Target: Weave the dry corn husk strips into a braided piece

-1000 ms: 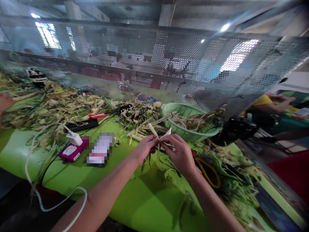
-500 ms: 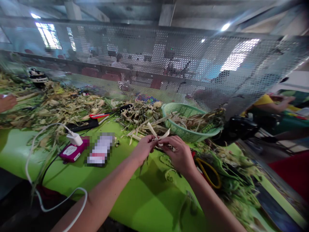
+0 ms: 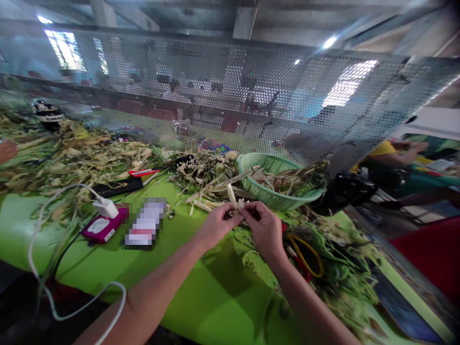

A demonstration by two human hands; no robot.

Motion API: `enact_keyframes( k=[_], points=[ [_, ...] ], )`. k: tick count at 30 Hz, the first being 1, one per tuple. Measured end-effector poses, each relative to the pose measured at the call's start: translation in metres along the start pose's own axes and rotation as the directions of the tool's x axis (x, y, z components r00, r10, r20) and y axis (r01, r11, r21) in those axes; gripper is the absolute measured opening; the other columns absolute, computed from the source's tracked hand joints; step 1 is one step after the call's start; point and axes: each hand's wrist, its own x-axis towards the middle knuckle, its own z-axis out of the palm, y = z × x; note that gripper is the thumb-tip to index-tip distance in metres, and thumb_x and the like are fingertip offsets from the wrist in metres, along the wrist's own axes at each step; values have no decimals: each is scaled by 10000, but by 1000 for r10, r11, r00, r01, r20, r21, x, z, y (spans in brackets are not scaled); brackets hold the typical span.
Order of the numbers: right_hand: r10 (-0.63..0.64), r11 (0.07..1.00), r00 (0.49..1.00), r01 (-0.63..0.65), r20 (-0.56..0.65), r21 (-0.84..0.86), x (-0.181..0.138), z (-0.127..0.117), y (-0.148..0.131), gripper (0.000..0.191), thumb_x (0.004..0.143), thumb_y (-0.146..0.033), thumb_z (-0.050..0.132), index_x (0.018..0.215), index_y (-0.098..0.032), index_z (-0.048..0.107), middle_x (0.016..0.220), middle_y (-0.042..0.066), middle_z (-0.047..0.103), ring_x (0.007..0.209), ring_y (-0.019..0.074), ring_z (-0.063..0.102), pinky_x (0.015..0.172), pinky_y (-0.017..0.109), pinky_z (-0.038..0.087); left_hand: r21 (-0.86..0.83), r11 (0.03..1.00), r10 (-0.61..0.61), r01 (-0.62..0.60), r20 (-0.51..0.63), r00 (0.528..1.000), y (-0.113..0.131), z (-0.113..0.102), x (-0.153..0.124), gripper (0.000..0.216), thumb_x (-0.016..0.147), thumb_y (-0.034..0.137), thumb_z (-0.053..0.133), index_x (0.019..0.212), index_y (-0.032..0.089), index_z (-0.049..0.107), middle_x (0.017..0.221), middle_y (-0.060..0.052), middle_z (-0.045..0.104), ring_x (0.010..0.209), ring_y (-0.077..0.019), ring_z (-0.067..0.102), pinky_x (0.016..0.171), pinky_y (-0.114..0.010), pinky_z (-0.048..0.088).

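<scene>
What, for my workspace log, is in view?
strips: uncounted, cream, centre
table: one, green, foreground
plant scraps: uncounted, tan, green, across table
basket: one, green, beyond strips
phone: one, pale, left of centre
box: one, purple, beside phone
plug: one, white, on box
cable: one, white, from plug
slim tool: one, red, beyond phone
loop: one, yellow, lower right
canister: one, mostly black, far left
mesh screen: one, grey, beyond table
sleeve: one, yellow, right
other person's hand: one, left edge
left hand: one, bare, at strips
right hand: one, bare, at strips
</scene>
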Motion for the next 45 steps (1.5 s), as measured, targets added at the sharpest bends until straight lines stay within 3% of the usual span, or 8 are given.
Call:
enact_keyframes(
  k=[5,16,23,26,29,35,39,45],
  points=[
    [20,988,1000,-18,-11,157,1,0,0,193,793,-367,650,875,-211,572,755,-1,606,658,144,546,609,243,440,-80,993,-102,90,-161,982,-2,-1,0,242,790,362,602,896,151,654,764,-7,599,705,-114,503,645,-214,374],
    [-42,998,971,49,235,-26,-1,4,3,183,817,-354,608,738,-193,642,678,-1,606,641,155,524,626,260,410,-260,954,-216,152,-238,947,-5,0,2,261,723,402,645,756,154,570,620,41,440,538,-64,349,489,-205,214],
    [104,946,962,-174,253,273,3,4,8,254,798,-409,639,887,-172,668,819,39,675,756,178,600,697,283,468,-298,939,-247,173,-230,941,2,-2,1,257,719,398,630,729,161,533,601,56,396,508,-58,320,481,-201,200],
    [85,944,986,-127,146,306,4,3,10,242,783,-395,664,900,-182,663,852,35,686,783,183,612,730,291,478,-241,950,-254,199,-225,941,0,-5,1,214,740,371,600,736,166,539,601,54,395,520,-67,323,481,-202,196],
    [-20,991,997,10,75,131,2,2,9,162,787,-347,671,828,-190,667,805,26,680,719,168,597,688,276,468,-87,980,-197,182,-230,953,-6,-7,3,174,766,342,567,751,169,577,606,44,440,547,-80,362,512,-205,247],
    [-284,943,950,301,127,-142,1,-1,1,67,839,-234,618,862,-218,679,865,39,671,793,182,614,717,287,471,268,963,0,29,-106,994,-6,-9,4,189,799,258,493,833,167,655,823,-28,646,796,-162,549,730,-255,390],
    [-299,929,939,327,169,-173,3,-3,-2,98,849,-209,594,888,-219,684,882,45,642,818,181,614,727,285,475,394,919,0,23,-59,998,-4,-8,2,200,812,284,492,862,164,643,827,-34,647,777,-176,546,719,-275,401],
    [-205,969,976,213,68,-128,1,-2,3,65,816,-235,637,878,-214,636,786,10,647,673,151,590,627,255,471,301,952,-44,49,-25,999,-8,-8,3,246,812,359,520,843,146,638,800,-35,639,764,-172,537,716,-279,409]
  ],
)
